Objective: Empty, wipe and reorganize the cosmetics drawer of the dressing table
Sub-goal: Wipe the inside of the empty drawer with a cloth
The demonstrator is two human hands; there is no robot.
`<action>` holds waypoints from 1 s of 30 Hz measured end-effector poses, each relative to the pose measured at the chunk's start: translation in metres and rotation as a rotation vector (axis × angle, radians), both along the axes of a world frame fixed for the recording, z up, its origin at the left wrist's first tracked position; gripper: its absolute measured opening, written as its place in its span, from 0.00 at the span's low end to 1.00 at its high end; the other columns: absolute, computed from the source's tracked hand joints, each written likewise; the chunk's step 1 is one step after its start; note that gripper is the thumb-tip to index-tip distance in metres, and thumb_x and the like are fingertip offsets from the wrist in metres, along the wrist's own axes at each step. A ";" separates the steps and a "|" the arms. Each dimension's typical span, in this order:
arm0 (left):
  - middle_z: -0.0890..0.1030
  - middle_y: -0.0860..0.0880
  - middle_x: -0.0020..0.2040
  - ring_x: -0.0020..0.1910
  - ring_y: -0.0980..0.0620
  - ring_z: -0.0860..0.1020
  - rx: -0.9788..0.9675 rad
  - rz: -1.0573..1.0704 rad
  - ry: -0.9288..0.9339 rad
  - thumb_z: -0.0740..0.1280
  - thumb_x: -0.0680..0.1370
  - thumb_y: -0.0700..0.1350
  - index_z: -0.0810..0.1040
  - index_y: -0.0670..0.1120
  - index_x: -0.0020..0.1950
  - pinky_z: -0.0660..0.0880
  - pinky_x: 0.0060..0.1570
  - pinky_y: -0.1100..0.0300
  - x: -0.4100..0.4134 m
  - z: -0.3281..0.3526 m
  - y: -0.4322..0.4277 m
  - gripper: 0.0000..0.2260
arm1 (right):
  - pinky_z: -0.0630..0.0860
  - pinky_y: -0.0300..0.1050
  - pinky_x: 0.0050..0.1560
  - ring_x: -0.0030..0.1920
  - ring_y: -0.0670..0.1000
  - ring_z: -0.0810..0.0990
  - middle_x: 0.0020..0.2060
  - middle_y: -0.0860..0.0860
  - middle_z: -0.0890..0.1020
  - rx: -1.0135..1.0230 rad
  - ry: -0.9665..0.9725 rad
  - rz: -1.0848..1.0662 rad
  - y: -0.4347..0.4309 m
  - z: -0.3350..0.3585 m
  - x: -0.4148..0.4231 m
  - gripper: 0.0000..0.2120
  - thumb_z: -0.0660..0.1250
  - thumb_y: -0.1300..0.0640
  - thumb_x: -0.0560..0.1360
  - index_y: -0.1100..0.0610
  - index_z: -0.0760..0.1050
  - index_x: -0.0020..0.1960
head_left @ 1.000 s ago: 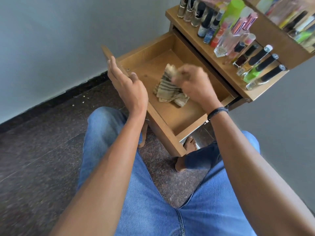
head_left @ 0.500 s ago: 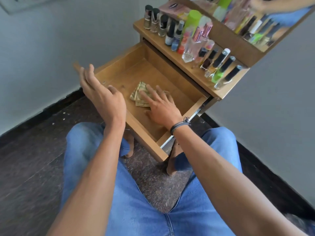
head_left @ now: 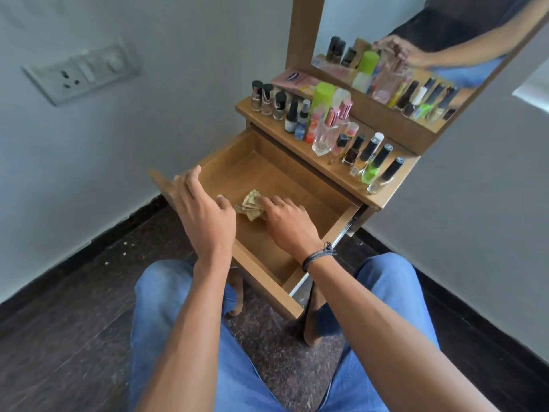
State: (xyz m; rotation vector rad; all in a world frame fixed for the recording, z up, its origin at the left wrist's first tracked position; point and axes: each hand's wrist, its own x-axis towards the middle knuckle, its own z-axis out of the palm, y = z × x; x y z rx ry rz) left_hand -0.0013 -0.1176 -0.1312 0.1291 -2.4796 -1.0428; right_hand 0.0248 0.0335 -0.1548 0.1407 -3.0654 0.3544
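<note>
While the spread left hand (head_left: 205, 215) steadies the drawer (head_left: 300, 185) front, the flat-fingered right hand (head_left: 286, 223) presses the striped cloth (head_left: 249, 207).

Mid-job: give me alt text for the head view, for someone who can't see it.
A seated person's right hand presses a crumpled cloth onto the floor of an open wooden drawer, while the left hand is at its front edge, fingers straight. Small bottles line the tabletop behind it, below a mirror.
</note>
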 end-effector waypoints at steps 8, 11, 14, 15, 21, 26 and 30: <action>0.69 0.40 0.74 0.78 0.40 0.59 -0.132 -0.030 0.019 0.69 0.73 0.34 0.66 0.44 0.72 0.61 0.75 0.41 0.000 0.001 0.000 0.28 | 0.77 0.54 0.44 0.50 0.60 0.79 0.53 0.53 0.80 -0.259 0.004 -0.057 0.004 0.009 0.001 0.09 0.58 0.58 0.82 0.53 0.70 0.62; 0.68 0.41 0.74 0.79 0.41 0.58 -0.111 -0.047 0.009 0.68 0.74 0.34 0.66 0.44 0.72 0.64 0.74 0.42 0.000 0.003 -0.001 0.27 | 0.74 0.52 0.44 0.49 0.60 0.79 0.54 0.55 0.80 -0.358 -0.006 -0.101 0.007 0.013 0.002 0.06 0.58 0.58 0.83 0.55 0.69 0.59; 0.68 0.40 0.75 0.79 0.41 0.58 -0.070 -0.045 0.001 0.68 0.75 0.33 0.67 0.44 0.72 0.66 0.73 0.42 0.001 0.005 0.001 0.27 | 0.66 0.48 0.41 0.43 0.56 0.76 0.48 0.51 0.80 -0.456 -0.007 -0.132 0.010 0.015 0.003 0.03 0.58 0.56 0.84 0.52 0.66 0.51; 0.68 0.40 0.75 0.79 0.41 0.58 -0.064 -0.045 -0.001 0.69 0.75 0.33 0.67 0.44 0.72 0.66 0.73 0.42 0.002 0.005 0.001 0.27 | 0.65 0.48 0.40 0.42 0.54 0.75 0.46 0.50 0.79 -0.474 -0.012 -0.137 0.010 0.015 0.003 0.05 0.58 0.55 0.84 0.51 0.64 0.49; 0.68 0.41 0.75 0.80 0.42 0.56 -0.012 -0.029 -0.004 0.67 0.75 0.32 0.68 0.44 0.71 0.66 0.73 0.44 0.000 0.006 0.001 0.25 | 0.79 0.55 0.48 0.50 0.54 0.81 0.53 0.51 0.83 -0.711 -0.069 -0.213 0.013 0.026 -0.003 0.05 0.58 0.56 0.85 0.55 0.72 0.56; 0.68 0.42 0.75 0.80 0.44 0.56 0.002 -0.025 -0.009 0.65 0.76 0.31 0.68 0.44 0.71 0.69 0.71 0.44 -0.002 0.004 0.001 0.25 | 0.75 0.39 0.39 0.45 0.45 0.80 0.53 0.48 0.82 -0.741 0.166 -0.257 0.016 0.052 -0.029 0.06 0.60 0.53 0.83 0.53 0.73 0.56; 0.69 0.42 0.74 0.80 0.44 0.56 0.037 -0.023 0.015 0.64 0.76 0.29 0.68 0.44 0.71 0.68 0.72 0.46 0.000 0.005 0.006 0.24 | 0.75 0.50 0.48 0.54 0.55 0.78 0.57 0.54 0.82 -0.495 0.244 -0.203 0.008 0.060 -0.047 0.10 0.62 0.58 0.83 0.57 0.74 0.63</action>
